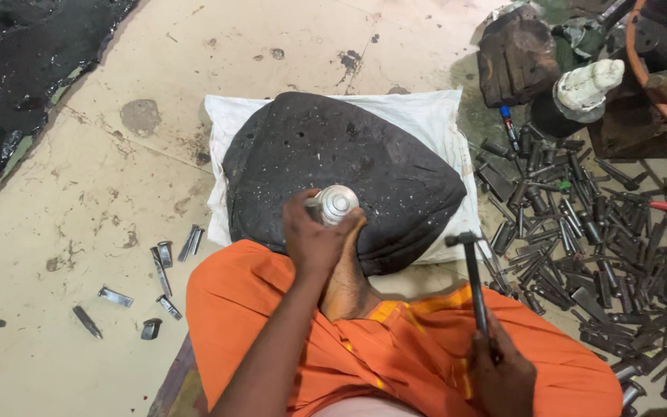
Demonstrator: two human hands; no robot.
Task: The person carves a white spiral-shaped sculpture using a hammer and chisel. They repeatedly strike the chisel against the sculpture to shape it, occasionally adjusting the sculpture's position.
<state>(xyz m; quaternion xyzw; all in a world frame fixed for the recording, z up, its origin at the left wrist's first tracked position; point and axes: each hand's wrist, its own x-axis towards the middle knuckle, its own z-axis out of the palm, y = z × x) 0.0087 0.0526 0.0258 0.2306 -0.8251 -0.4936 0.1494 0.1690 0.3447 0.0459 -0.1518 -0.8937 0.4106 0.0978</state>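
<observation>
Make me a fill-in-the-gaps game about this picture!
1. The left hand holds a small shiny ribbed metal piece on the big black ____.
2. The right hand grips a dark metal ____ by its handle.
3. The person's lap is covered with ____ cloth.
4. The heap of dark metal punches lies on the person's ____ side.

Missing words: cushion; hammer; orange; right

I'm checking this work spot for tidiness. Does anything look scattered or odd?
Yes. Dark metal punches lie in a loose heap on the floor, right of the black cushion. A few more tools are strewn on the left. The cushion's surface looks pitted.
</observation>
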